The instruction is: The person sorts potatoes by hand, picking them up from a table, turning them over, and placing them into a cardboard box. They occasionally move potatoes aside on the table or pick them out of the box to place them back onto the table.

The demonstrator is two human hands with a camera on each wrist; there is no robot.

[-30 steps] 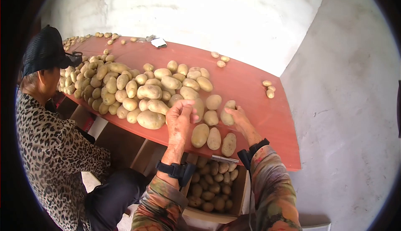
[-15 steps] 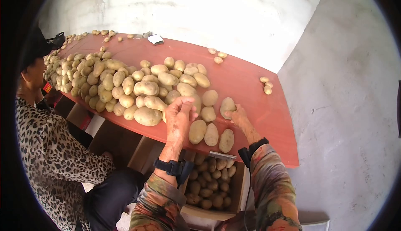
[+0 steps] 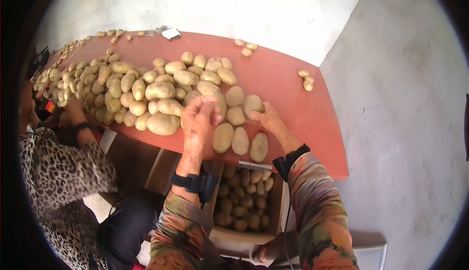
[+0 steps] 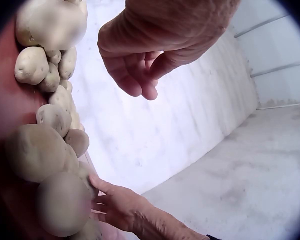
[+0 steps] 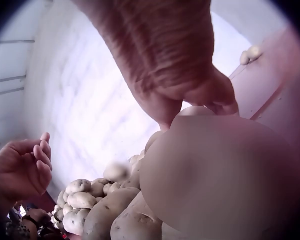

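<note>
Potato (image 3: 252, 105) under right hand (image 3: 267, 119), no legible writing anywhere

The potato (image 3: 252, 105) under the right hand (image 3: 267, 120) is a pale tan, smooth-skinned oval lying on the red table, at the right edge of the big heap and just beside two other loose potatoes; the fingertips and thumb rest against its near side, and in the right wrist view it fills the foreground as a blur, so whether it is truly gripped or only touched is hard to say. The left hand (image 3: 196, 119) hovers with fingers loosely curled over the heap (image 3: 146, 92), holding nothing.
</note>
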